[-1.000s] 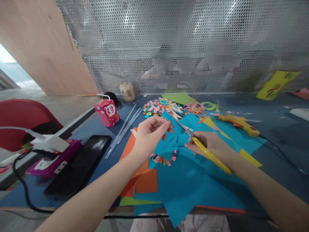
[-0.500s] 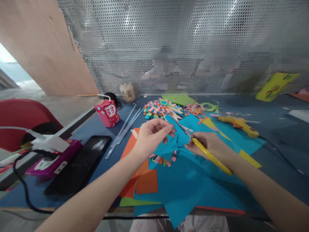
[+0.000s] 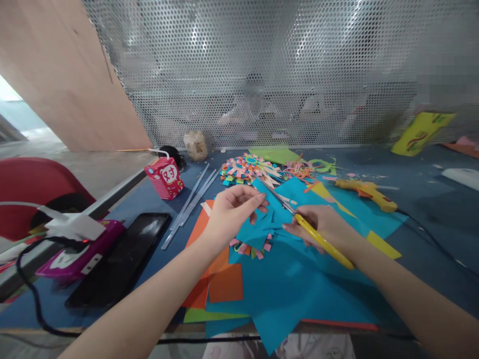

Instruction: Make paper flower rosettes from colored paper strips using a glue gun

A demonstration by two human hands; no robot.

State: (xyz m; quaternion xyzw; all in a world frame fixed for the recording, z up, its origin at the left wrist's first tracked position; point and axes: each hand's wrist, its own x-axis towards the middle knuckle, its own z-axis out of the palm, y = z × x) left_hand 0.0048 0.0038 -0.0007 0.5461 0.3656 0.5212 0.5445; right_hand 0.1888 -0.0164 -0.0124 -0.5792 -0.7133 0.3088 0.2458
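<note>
My left hand (image 3: pixel 237 207) is closed in a pinch on a piece of blue paper (image 3: pixel 258 184) that shows just past the fingertips. Yellow-handled scissors (image 3: pixel 324 242) are in my right hand (image 3: pixel 322 227), their metal blades pointing up and left beside the left fingertips. Whether the blades are in the paper I cannot tell. Below the hands lie large blue paper sheets (image 3: pixel 288 289) and smaller blue pieces. A fringed paper flower (image 3: pixel 247 167) of pink, orange and blue strips lies just beyond, and part of another fringed piece (image 3: pixel 258 252) peeks out under blue paper.
Orange paper (image 3: pixel 226 282), clear glue sticks (image 3: pixel 192 199), a black phone (image 3: pixel 119 262), a purple power strip (image 3: pixel 84 252) and a red drink carton (image 3: pixel 164 178) are at left. A yellow glue gun (image 3: pixel 368 193) lies right, its cord trailing. A perforated metal screen (image 3: pixel 224 65) stands behind.
The whole view has shifted slightly. Both hands keep nearly the same pose, with the scissors and blue paper still held.
</note>
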